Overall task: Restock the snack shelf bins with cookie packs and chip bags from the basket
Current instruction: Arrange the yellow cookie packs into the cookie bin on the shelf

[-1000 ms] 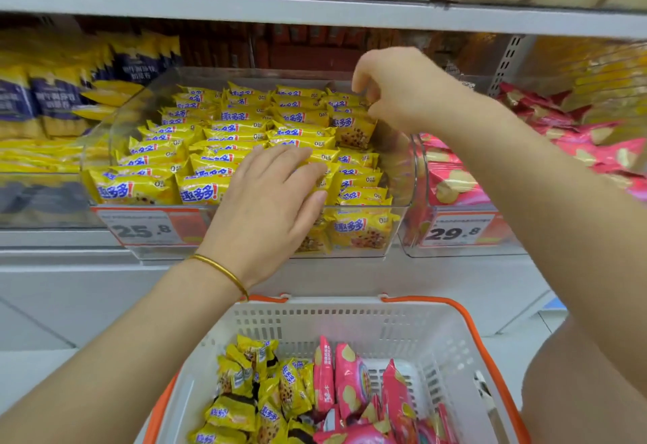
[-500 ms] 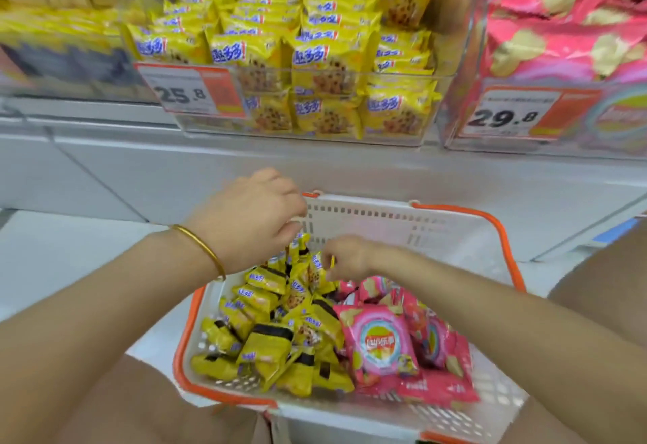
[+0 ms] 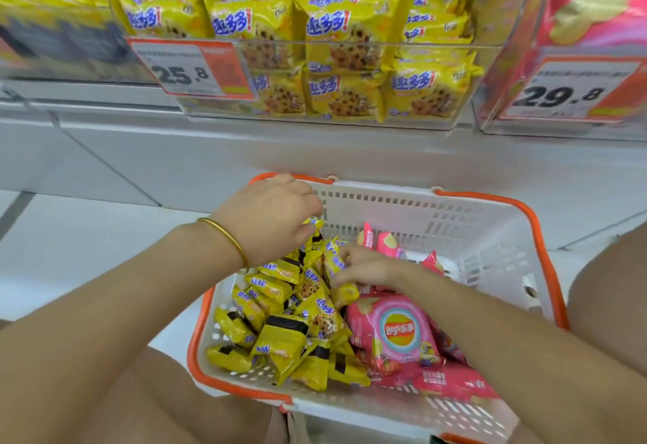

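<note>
While the white basket [image 3: 472, 233] with the orange rim sits low in front of us, just under the shelf, we reach both hands down into it. It is close to the bins, so we think the lift up will be short. Our left hand [image 3: 269, 216], the one with the gold bangle [image 3: 227, 242], is curled with its fingertips pinching the top of a yellow cookie pack [image 3: 315, 230] at the back of the pile. Our right hand [image 3: 367, 267] is partly closed on another yellow pack [image 3: 334, 261] beside it; we cannot see how firm that hold is. The yellow cookie packs [image 3: 283, 335] lie heaped on the left side of the basket and the pink chip bags [image 3: 399, 335] on the right, so each kind is easy to find. Up above, the clear cookie bin [image 3: 350, 48] with the 25.8 price tag [image 3: 189, 69] looks nearly full of the same yellow packs. The pink chip bin [image 3: 591, 6] stands right next to it. We guess the packs in our hands go into the yellow bin.
</note>
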`<state>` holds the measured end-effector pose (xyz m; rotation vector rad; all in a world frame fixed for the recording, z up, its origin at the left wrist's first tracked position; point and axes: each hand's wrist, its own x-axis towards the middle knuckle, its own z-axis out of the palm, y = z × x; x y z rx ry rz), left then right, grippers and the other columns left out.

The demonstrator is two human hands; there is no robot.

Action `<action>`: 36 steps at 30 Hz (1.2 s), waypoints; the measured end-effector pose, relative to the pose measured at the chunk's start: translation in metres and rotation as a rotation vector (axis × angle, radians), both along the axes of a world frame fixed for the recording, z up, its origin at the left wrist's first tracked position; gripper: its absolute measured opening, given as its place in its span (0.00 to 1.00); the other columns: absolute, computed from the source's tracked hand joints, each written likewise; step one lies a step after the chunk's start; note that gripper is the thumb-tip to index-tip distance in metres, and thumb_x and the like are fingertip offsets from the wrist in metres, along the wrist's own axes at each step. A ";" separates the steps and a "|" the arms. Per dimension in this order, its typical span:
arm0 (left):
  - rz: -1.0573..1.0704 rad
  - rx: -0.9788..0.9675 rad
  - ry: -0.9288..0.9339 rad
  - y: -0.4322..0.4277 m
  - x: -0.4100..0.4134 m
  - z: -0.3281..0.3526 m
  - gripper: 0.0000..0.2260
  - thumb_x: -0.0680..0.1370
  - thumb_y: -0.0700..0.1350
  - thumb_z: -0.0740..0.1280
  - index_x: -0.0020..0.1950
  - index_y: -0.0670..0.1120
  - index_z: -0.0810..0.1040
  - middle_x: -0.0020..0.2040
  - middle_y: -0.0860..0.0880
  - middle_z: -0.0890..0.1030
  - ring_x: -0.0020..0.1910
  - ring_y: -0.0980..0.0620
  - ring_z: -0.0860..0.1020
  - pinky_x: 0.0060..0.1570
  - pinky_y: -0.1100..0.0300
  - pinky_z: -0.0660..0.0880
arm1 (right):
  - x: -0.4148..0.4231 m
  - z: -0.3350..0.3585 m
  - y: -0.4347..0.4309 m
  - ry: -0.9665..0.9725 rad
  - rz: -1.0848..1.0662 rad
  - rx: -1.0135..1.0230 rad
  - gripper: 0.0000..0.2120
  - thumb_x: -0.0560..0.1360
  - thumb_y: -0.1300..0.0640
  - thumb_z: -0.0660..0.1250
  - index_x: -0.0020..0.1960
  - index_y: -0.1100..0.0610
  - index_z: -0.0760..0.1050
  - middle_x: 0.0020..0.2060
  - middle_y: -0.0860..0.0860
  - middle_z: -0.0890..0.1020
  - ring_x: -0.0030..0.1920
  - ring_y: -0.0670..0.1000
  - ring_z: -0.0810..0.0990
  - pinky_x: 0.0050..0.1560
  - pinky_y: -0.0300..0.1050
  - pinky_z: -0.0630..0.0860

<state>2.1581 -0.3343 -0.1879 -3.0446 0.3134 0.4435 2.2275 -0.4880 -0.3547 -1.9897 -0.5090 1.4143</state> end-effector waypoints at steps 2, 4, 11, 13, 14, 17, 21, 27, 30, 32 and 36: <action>0.026 -0.018 0.046 -0.003 0.004 0.002 0.17 0.80 0.51 0.58 0.68 0.51 0.69 0.67 0.52 0.72 0.65 0.50 0.68 0.65 0.57 0.63 | 0.015 0.022 -0.008 0.282 -0.177 0.168 0.19 0.72 0.61 0.71 0.59 0.56 0.68 0.50 0.52 0.76 0.43 0.46 0.76 0.43 0.42 0.73; 0.078 -0.056 0.088 -0.004 0.008 0.001 0.19 0.80 0.51 0.59 0.71 0.50 0.66 0.69 0.51 0.70 0.68 0.50 0.67 0.66 0.57 0.63 | 0.026 0.041 -0.015 0.463 -0.216 0.337 0.17 0.70 0.62 0.70 0.59 0.58 0.75 0.52 0.52 0.82 0.48 0.48 0.80 0.57 0.47 0.74; 0.285 -0.539 0.071 -0.023 0.028 0.009 0.15 0.78 0.47 0.65 0.63 0.45 0.72 0.56 0.48 0.77 0.51 0.51 0.76 0.54 0.58 0.72 | 0.035 0.109 -0.041 0.548 -0.242 0.618 0.26 0.61 0.55 0.80 0.56 0.62 0.79 0.50 0.57 0.82 0.48 0.52 0.82 0.56 0.45 0.77; 0.276 -0.610 0.013 -0.028 0.031 0.017 0.06 0.77 0.46 0.67 0.52 0.45 0.75 0.45 0.48 0.77 0.42 0.52 0.73 0.44 0.60 0.70 | 0.033 0.127 -0.047 0.484 -0.259 0.625 0.27 0.61 0.54 0.79 0.57 0.63 0.77 0.49 0.58 0.82 0.47 0.52 0.82 0.55 0.45 0.77; 0.282 -0.661 -0.012 -0.031 0.032 0.022 0.05 0.76 0.45 0.67 0.48 0.44 0.75 0.41 0.48 0.76 0.39 0.52 0.72 0.41 0.60 0.70 | 0.031 0.138 -0.050 0.428 -0.273 0.610 0.27 0.62 0.55 0.79 0.57 0.63 0.76 0.47 0.57 0.81 0.45 0.51 0.82 0.52 0.43 0.78; 0.305 -0.831 -0.097 -0.036 0.039 0.040 0.03 0.76 0.41 0.68 0.43 0.45 0.75 0.37 0.50 0.74 0.35 0.55 0.71 0.35 0.65 0.69 | 0.029 0.176 -0.061 0.110 -0.331 0.540 0.13 0.71 0.63 0.72 0.52 0.59 0.71 0.38 0.50 0.82 0.36 0.45 0.81 0.37 0.38 0.79; 0.254 -1.020 -0.384 -0.044 0.051 0.074 0.06 0.76 0.38 0.68 0.43 0.48 0.74 0.37 0.54 0.74 0.33 0.65 0.72 0.37 0.72 0.69 | 0.033 0.243 -0.065 -0.370 -0.353 0.489 0.12 0.70 0.62 0.71 0.52 0.61 0.73 0.41 0.58 0.82 0.37 0.51 0.79 0.38 0.46 0.76; 0.090 -0.529 -0.909 -0.031 0.066 0.103 0.17 0.76 0.49 0.59 0.59 0.42 0.76 0.58 0.45 0.75 0.61 0.45 0.72 0.62 0.55 0.66 | 0.059 0.324 -0.040 -1.268 -0.485 0.170 0.18 0.73 0.54 0.69 0.59 0.60 0.71 0.54 0.56 0.78 0.55 0.57 0.76 0.48 0.44 0.70; 0.024 -0.257 -0.801 -0.028 0.078 0.095 0.24 0.76 0.54 0.53 0.65 0.42 0.74 0.69 0.39 0.70 0.69 0.38 0.66 0.68 0.43 0.63 | 0.086 0.331 -0.006 -1.391 -0.477 -0.046 0.15 0.76 0.59 0.64 0.61 0.61 0.68 0.59 0.58 0.77 0.60 0.60 0.75 0.49 0.48 0.70; 0.047 -0.165 -0.709 -0.028 0.083 0.086 0.28 0.75 0.57 0.49 0.70 0.46 0.70 0.72 0.40 0.66 0.72 0.39 0.62 0.70 0.41 0.58 | 0.107 0.324 0.011 -1.385 -0.425 -0.160 0.15 0.76 0.64 0.62 0.62 0.62 0.69 0.61 0.58 0.76 0.61 0.60 0.76 0.53 0.50 0.72; 0.061 -0.102 -0.688 -0.020 0.087 0.076 0.28 0.76 0.58 0.47 0.73 0.49 0.65 0.71 0.41 0.68 0.71 0.40 0.64 0.71 0.44 0.54 | 0.144 0.319 0.027 -1.364 -0.316 -0.237 0.13 0.75 0.66 0.63 0.59 0.62 0.72 0.61 0.59 0.76 0.61 0.61 0.76 0.50 0.49 0.72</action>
